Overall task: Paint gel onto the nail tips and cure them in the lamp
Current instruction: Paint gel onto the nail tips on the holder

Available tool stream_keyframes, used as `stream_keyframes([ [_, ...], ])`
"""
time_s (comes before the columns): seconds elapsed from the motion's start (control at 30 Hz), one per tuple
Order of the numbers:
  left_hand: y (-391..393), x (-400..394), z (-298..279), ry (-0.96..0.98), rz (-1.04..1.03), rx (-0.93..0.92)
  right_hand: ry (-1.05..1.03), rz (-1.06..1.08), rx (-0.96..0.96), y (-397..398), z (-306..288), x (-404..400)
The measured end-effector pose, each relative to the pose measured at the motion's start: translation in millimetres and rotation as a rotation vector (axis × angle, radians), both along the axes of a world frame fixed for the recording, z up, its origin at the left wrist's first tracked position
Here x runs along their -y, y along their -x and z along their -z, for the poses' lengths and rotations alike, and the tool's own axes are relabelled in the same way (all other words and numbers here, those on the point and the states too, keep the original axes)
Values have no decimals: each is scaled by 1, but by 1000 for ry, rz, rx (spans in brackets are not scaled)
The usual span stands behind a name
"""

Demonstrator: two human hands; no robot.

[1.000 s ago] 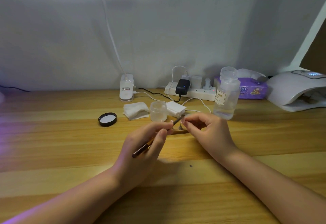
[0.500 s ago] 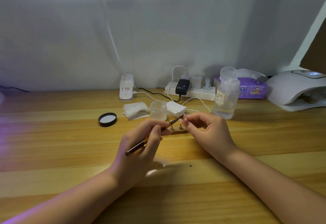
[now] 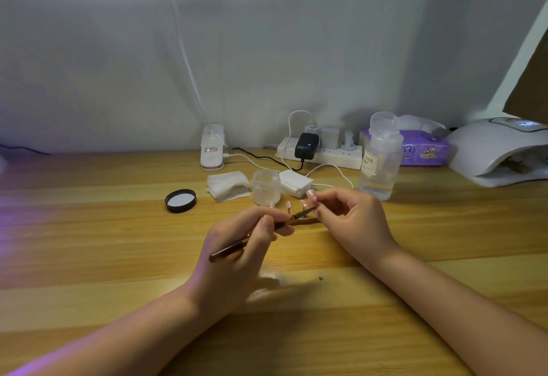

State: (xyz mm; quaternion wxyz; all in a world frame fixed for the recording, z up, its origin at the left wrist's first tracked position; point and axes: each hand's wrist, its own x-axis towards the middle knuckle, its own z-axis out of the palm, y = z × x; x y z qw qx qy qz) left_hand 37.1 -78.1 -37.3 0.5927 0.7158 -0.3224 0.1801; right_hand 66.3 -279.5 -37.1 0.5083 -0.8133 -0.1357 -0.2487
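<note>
Pink nail tips (image 3: pixel 289 205) on small upright stands are seen standing on the wooden desk (image 3: pixel 89 242), between the two hands and just in front of the small frosted glass jar (image 3: pixel 266 186). One further pink tip (image 3: pixel 311 194) is pinched in the curled fingers of the right hand (image 3: pixel 353 221) and held just above the row. A thin dark-handled brush (image 3: pixel 258 236) is gripped like a pen by the left hand (image 3: pixel 237 260), fingers curled round it, and its bristle end is pointed up and to the right at that held tip.

Compared with a second ago, the brush has been drawn back and lowered slightly, and the left hand has been shifted toward the person; the bristles now appear to be meeting the underside or edge of the held tip, though true contact cannot be told at this size. A painting stroke is judged to be under way, so the task is still in its coating stage.

The white domed curing lamp (image 3: pixel 492 150) is seen well apart, at the desk's far right, with its display lit. Curing is judged not yet begun for this tip. The jar's black round lid (image 3: pixel 181 200) is lying off, to the left, beside folded white wipes (image 3: pixel 226 184). A steady pinch will be called for, since wet gel could be smeared by the fingers.
</note>
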Motion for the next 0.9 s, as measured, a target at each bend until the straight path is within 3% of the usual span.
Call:
stream_keyframes([
  [0.3, -1, 0, 1, 7, -59, 21, -7, 177, -110, -10, 3, 7],
  [0.9, -1, 0, 3, -23, -72, 23, 152, 224, -124, -17, 9, 11],
])
